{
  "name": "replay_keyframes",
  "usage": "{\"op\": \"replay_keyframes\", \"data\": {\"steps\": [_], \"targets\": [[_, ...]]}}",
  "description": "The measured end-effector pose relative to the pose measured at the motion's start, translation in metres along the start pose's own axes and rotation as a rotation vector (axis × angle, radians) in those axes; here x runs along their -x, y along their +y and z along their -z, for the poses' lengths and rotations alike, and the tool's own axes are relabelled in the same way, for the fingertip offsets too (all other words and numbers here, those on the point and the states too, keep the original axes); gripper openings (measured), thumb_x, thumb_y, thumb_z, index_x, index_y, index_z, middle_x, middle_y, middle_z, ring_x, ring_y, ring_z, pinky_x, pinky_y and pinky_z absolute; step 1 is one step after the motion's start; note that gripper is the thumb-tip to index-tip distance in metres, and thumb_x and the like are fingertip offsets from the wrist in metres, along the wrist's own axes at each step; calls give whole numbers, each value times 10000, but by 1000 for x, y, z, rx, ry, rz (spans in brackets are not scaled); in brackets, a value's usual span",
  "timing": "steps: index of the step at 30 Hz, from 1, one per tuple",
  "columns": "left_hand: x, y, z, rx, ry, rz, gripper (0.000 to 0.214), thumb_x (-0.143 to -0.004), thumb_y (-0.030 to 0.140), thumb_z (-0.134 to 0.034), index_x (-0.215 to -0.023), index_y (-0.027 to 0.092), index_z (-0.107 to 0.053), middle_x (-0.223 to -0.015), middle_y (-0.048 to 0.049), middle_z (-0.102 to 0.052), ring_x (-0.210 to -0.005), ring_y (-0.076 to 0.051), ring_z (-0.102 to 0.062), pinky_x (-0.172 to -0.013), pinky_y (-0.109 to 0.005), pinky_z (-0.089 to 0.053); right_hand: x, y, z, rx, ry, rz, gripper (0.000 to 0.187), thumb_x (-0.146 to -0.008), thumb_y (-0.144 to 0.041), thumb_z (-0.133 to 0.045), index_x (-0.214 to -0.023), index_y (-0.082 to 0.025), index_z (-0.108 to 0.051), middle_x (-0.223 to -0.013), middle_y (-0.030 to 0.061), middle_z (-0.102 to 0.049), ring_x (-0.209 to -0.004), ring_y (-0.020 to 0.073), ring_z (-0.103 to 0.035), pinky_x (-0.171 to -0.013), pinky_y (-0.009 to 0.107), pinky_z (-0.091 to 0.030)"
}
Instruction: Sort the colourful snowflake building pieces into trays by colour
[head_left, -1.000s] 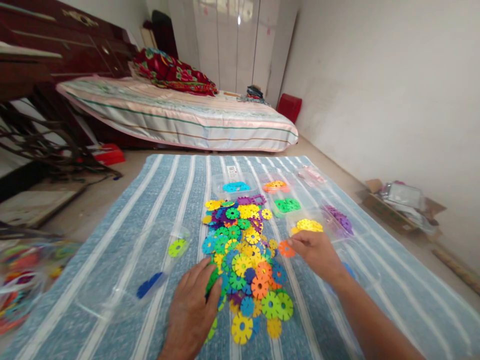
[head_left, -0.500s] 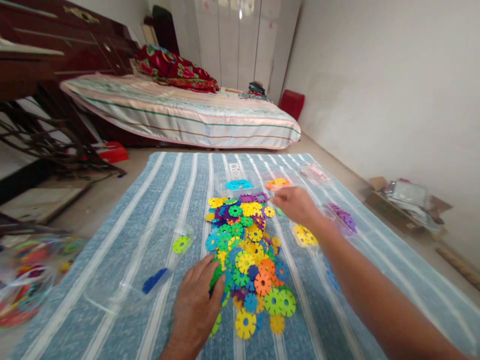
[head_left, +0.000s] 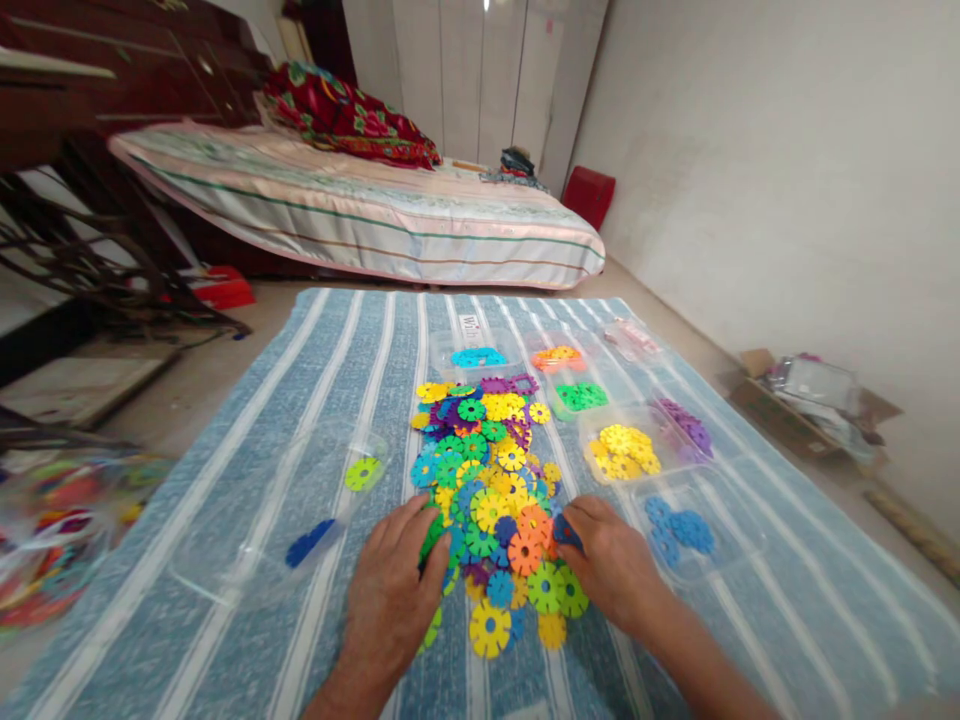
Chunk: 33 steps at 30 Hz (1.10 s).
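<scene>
The left hand (head_left: 394,572) is placed at the left side of the disc pile (head_left: 491,512), its thumb and fingers (head_left: 409,525) curled. The right hand (head_left: 609,555) is set at the pile's right side, fingers bent inward. Both bare forearms (head_left: 705,650) are angled toward the pile.

We see soft, even light across the striped cloth (head_left: 307,385). Beyond the cloth, a small white glare spot marks the wardrobe (head_left: 487,80). Left of the cloth, a plastic bag (head_left: 64,520) looks smeared; right of the cloth, wide-angle distortion stretches a blurry cardboard box (head_left: 784,412).
</scene>
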<state>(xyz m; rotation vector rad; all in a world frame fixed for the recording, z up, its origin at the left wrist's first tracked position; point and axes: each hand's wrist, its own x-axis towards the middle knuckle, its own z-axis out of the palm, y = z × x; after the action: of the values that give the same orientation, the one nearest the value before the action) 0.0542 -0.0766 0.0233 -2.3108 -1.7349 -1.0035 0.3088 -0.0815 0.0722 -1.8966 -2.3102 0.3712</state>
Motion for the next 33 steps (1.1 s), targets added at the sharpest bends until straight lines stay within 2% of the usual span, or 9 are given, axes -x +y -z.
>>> {"op": "replay_keyframes", "data": {"steps": [6,11,15,18,21,23,26,30,33], "targets": [[-3,-1,-1,-24,26,-42,239,-886,356,-460,-1038,214,-579,-1127,-92,-661,-1038,-253,-618,-916,-404,-491,3,-3,-6,74,82,44,188,-892,-152,-479,-808,-183,-644,-860,70,-655,-876,220,-587,-770,308,-451],[-4,-3,-1,-31,25,-69,256,-890,364,-458,-1038,195,-581,-1113,-106,-662,-1026,-260,-622,-906,-405,-493,8,-2,-5,73,278,82,308,-919,-117,-400,-716,-184,-622,-747,65,-634,-739,190,-582,-684,287,-440],[-3,-2,0,-45,31,-68,262,-897,359,-448,-1038,185,-583,-1105,-112,-663,-1020,-264,-621,-902,-411,-493,23,14,22,12,494,121,309,-946,-181,-398,-749,-187,-636,-799,80,-662,-764,182,-598,-726,287,-452],[-3,0,0,-53,35,-70,266,-901,350,-445,-1036,167,-583,-1109,-126,-658,-1021,-264,-618,-897,-409,-493,37,37,47,131,633,32,271,-943,-253,-432,-794,-186,-648,-836,91,-684,-786,209,-614,-755,327,-453],[-3,1,0,-60,17,-62,266,-903,349,-442,-1026,163,-587,-1110,-127,-659,-1026,-261,-615,-898,-406,-493,46,50,55,177,686,-41,263,-936,-327,-453,-836,-191,-654,-851,78,-691,-787,219,-625,-751,340,-458],[-2,1,0,-67,6,-53,261,-904,345,-442,-1026,166,-586,-1113,-122,-658,-1030,-257,-613,-902,-404,-492,47,45,47,92,643,-4,259,-939,-332,-451,-849,-195,-650,-849,60,-687,-796,199,-627,-762,318,-467],[-1,1,-1,-71,13,-47,250,-903,333,-447,-1042,173,-579,-1116,-116,-656,-1035,-246,-611,-908,-392,-490,39,18,24,-26,442,52,226,-933,-274,-449,-848,-199,-644,-888,56,-675,-846,188,-618,-787,299,-477],[-1,0,-2,-64,23,-51,242,-901,330,-453,-1040,179,-582,-1115,-110,-657,-1036,-244,-612,-910,-392,-490,18,-17,3,4,166,-23,106,-857,-222,-543,-874,-186,-642,-985,87,-646,-985,243,-576,-862,343,-469],[0,0,-2,-56,20,-44,239,-900,327,-457,-1043,182,-582,-1119,-105,-658,-1041,-244,-610,-912,-395,-489,8,-24,0,22,55,-73,118,-826,-226,-575,-908,-173,-642,-1025,102,-628,-1047,269,-545,-898,366,-453]]}}
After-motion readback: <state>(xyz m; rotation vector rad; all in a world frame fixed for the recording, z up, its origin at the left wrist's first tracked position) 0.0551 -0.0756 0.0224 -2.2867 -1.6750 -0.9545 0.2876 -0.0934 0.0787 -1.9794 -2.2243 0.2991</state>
